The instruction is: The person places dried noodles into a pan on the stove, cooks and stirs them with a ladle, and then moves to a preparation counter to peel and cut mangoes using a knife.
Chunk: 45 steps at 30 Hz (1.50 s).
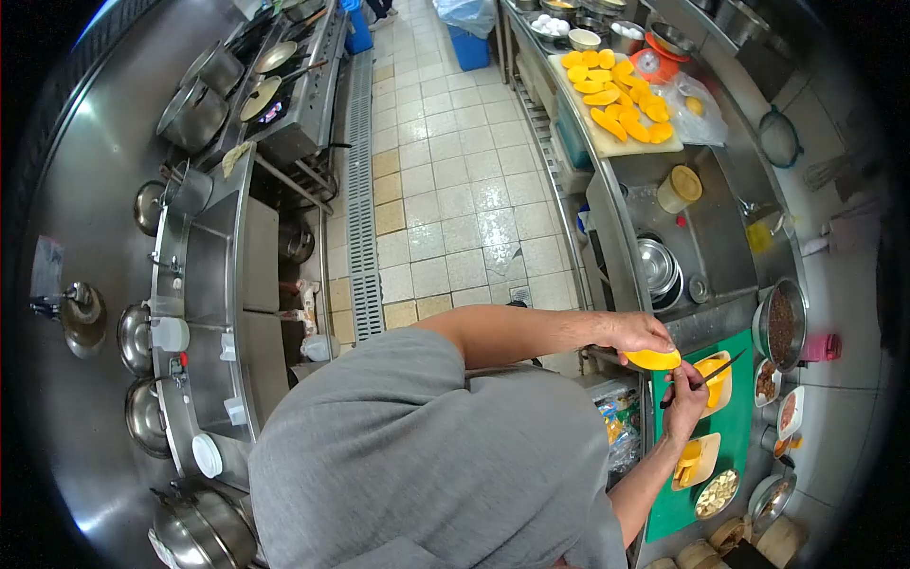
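A person in a grey T-shirt (427, 455) works over a green cutting board (675, 517) at the lower right of the frame, in a steel-fitted kitchen. The left hand (640, 334) is closed around a yellow piece of mango (656, 360), held up just right of centre, above the board's upper edge. The right hand (686, 398), just below it, is wrapped around a slim knife (725, 368), the blade slanting up toward the right and away from the fruit; whether its fingertips also touch the mango cannot be told.

Beneath and beside the hands, an upper tray (726, 392) and a lower tray (709, 455) hold more yellow fruit, with an oval bowl of pale chunks (718, 495) near the bottom. In the upper right, peeled-looking mango pieces (616, 95) cover a pale cutting board (654, 147) beside the sink (735, 256).

The fruit looks light enough for one hand, but its bare, moist flesh is likely soft, slick and easily bruised. The safest hold would appear to be a gentle cupping of its broad sides, fingertips spread and clear of the blade, since a hard pinch could dent it or send it sliding.
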{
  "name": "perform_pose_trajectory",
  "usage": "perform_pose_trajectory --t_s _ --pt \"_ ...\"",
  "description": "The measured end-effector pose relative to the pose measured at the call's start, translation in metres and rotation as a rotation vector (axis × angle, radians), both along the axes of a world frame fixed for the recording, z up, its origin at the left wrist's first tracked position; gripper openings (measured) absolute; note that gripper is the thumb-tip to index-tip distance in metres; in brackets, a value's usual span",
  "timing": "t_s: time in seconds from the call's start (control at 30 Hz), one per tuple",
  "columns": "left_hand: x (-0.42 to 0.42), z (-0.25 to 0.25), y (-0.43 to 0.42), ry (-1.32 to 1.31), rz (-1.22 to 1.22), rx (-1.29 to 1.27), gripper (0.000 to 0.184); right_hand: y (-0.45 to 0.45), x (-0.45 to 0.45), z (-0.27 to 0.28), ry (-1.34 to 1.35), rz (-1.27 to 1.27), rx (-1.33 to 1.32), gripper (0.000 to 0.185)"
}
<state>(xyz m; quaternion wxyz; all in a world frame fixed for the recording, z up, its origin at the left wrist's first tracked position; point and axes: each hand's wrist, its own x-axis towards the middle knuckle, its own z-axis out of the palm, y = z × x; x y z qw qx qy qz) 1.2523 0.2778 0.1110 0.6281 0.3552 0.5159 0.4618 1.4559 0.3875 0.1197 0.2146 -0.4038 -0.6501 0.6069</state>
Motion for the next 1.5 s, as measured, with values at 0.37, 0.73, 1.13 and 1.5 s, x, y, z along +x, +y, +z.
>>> perform_pose_trajectory --t_s 0.37,0.73,1.13,1.5 --pt "0.047 -0.020 0.031 -0.127 -0.102 0.236 0.038 -0.028 0.024 -0.005 0.250 -0.532 -0.156 0.012" --pt "0.109 -0.030 0.053 -0.277 0.022 -0.034 0.036 -0.053 0.030 -0.021 0.287 -0.813 -0.040 0.008" --pt "0.146 -0.026 0.069 -0.607 0.093 -0.248 0.033 -0.083 0.100 -0.042 1.201 -0.863 -0.597 0.011" --pt "0.096 0.014 0.083 -1.035 0.229 -0.245 0.026 -0.106 0.176 -0.076 0.836 -1.071 -0.442 0.014"
